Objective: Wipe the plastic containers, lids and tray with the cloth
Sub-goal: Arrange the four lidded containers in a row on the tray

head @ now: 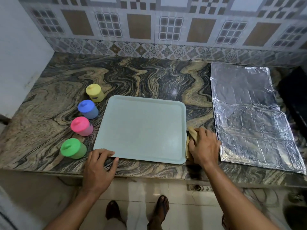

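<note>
Marble counter w/ tray (foil sheet beside); left hand grips tray, right hand clutches cloth.

There is one view only, from a wide-angle camera worn on the person's head, looking forward and steeply down over the marbled counter. It sits close above the near edge, so both forearms run up from the bottom of the frame and the feet show on the floor below. Facing the tiled back wall, it bends straight lines toward the edges, and the far right corner is perhaps too dark to read.
</note>
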Motion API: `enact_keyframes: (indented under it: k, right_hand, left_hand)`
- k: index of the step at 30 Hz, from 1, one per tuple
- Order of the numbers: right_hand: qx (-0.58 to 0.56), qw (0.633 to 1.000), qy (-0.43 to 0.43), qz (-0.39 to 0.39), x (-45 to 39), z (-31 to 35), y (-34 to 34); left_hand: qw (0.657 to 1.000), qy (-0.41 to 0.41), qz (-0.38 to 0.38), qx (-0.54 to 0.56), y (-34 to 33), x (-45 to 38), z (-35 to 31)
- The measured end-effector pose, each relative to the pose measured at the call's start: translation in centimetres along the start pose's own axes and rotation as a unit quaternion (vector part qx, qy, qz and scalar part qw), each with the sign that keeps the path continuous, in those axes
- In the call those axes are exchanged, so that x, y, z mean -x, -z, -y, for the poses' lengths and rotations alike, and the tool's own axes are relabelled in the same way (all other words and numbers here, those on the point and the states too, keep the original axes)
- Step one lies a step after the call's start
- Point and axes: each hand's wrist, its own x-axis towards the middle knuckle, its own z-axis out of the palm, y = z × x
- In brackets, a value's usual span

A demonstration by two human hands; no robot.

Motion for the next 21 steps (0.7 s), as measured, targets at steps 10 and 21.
enact_keyframes:
  k: [10, 21]
  right_hand:
    - [-0.130, 0.976, 0.172, -0.025, 0.9, 10.9, -0.5]
    - [-0.179, 0.908, 0.346, 0.155, 3.4, 32.4, -7.7]
  left_hand:
    - [0.987, 0.076, -0.138, -0.016, 6.0, 0.8, -0.9]
    - [0.986, 0.138, -0.084, -0.032, 9.0, -2.4, 7.3]
